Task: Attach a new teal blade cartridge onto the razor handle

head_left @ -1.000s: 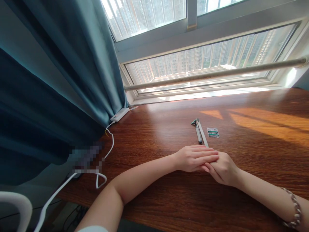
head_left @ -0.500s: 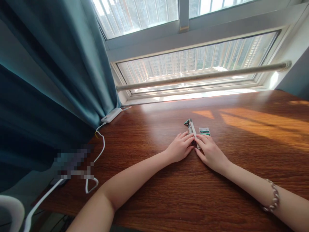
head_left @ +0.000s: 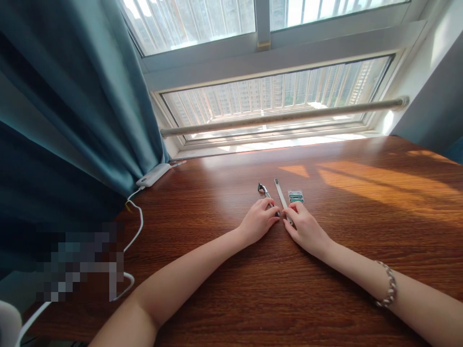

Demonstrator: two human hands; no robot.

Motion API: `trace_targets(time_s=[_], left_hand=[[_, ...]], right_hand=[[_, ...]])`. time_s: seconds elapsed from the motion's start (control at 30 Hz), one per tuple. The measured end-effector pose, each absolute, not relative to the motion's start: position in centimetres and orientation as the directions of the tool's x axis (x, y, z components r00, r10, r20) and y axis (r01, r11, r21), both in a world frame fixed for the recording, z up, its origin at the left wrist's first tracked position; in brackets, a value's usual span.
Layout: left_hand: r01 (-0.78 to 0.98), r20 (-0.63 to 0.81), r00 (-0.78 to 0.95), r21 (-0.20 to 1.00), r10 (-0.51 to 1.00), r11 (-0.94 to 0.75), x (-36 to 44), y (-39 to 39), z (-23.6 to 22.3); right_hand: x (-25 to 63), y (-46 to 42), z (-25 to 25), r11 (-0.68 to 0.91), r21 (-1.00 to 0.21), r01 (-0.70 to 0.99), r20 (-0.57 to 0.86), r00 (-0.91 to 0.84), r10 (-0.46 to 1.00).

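A razor [head_left: 265, 191] with a dark head lies on the wooden desk [head_left: 224, 202], pointing away from me. My left hand [head_left: 257, 221] rests palm down with its fingertips pinched on the razor's near end. Just to the right lies a slim white stick [head_left: 279, 192]. My right hand [head_left: 306, 230] has its fingertips closed on the stick's near end. A small green and white blade pack [head_left: 295, 196] lies flat beside the stick, just beyond my right hand's knuckles. A narrow gap separates the two hands.
A teal curtain [head_left: 72, 106] hangs at the left. A white charger [head_left: 153, 174] with a white cable [head_left: 135, 226] sits at the desk's back left corner. A metal rail [head_left: 282, 117] runs across the window behind the desk. Sunlight falls on the desk's right part.
Both hands moved from resting on each other out to the razor and stick. The razor has since shifted left, so it and the stick now lie apart. My view turned right.
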State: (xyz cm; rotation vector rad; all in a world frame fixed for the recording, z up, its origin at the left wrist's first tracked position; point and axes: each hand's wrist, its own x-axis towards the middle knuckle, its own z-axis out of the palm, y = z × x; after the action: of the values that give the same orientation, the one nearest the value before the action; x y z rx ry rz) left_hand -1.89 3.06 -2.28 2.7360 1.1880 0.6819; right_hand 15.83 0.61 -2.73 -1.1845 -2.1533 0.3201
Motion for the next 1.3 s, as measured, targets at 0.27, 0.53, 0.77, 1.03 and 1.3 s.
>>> trace_targets(time_s=[0.27,0.53,0.77,1.03,1.3], left_hand=[[0.612,0.39,0.634,0.274,0.668,-0.742,-1.8,3.2,-2.2],[0.358,0.563,0.687,0.288,0.46,-0.888,-2.0,2.5,-1.8],[0.193,0.59,0.73,0.304,0.343,-0.933,-2.2,1.7,-1.2],[0.134,0.631,0.703,0.335,0.328,-0.933,-2.2,1.3,-1.0],[0.151,0.566,0.692,0.493,0.448,-0.857,-1.7,1.0,-1.4]], right_hand=[[15.8,0.6,-2.7,0.557,-0.505,0.66,0.429,-0.368,0.825],[16.3,1.2,-1.8,0.44,-0.771,0.461,0.394,-0.198,0.898],[16.4,1.6,-2.0,0.164,-0.986,-0.019,0.165,-0.212,0.963],[15.9,1.4,-1.6,-0.03,-0.931,-0.363,0.04,-0.185,0.982],[15.9,1.3,-1.2,-0.048,-0.909,-0.415,0.021,-0.159,0.987]])
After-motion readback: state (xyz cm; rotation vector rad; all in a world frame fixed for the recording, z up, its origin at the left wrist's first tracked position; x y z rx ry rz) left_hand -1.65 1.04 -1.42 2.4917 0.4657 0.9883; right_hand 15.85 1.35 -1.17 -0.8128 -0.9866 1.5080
